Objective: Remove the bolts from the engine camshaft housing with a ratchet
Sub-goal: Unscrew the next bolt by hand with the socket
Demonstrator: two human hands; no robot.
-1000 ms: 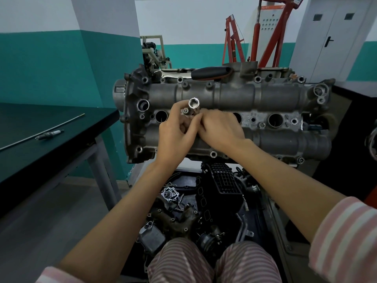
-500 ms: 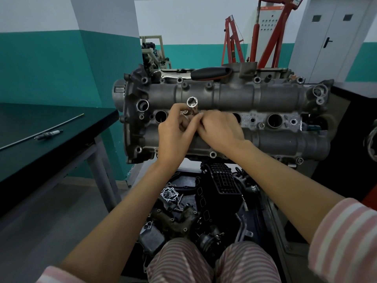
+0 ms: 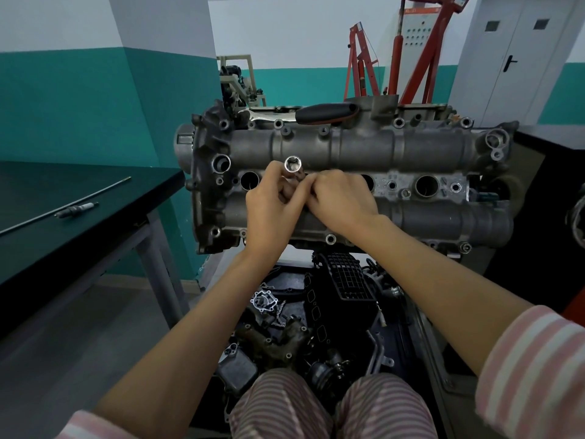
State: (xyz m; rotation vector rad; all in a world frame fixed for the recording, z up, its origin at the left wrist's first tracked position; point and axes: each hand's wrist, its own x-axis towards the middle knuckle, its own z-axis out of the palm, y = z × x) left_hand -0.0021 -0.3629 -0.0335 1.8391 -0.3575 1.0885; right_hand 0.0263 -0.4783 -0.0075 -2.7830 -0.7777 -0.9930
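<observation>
While the camshaft housing (image 3: pixel 364 150) fills frame centre, stiff cast metal and heavy by the look, the ratchet (image 3: pixel 319 114) lies unheld along its 12 o'clock edge; take it by the black handle. Left hand (image 3: pixel 272 213) and right hand (image 3: pixel 342 201) meet mid-housing. Left fingers pinch the socket (image 3: pixel 292 164), small, light, prob. slick chrome, open end up. Right fingers are curled beside it; can't tell what they hold.

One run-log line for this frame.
left hand holds socket | right hand at socket base | ratchet idle atop housing
</observation>
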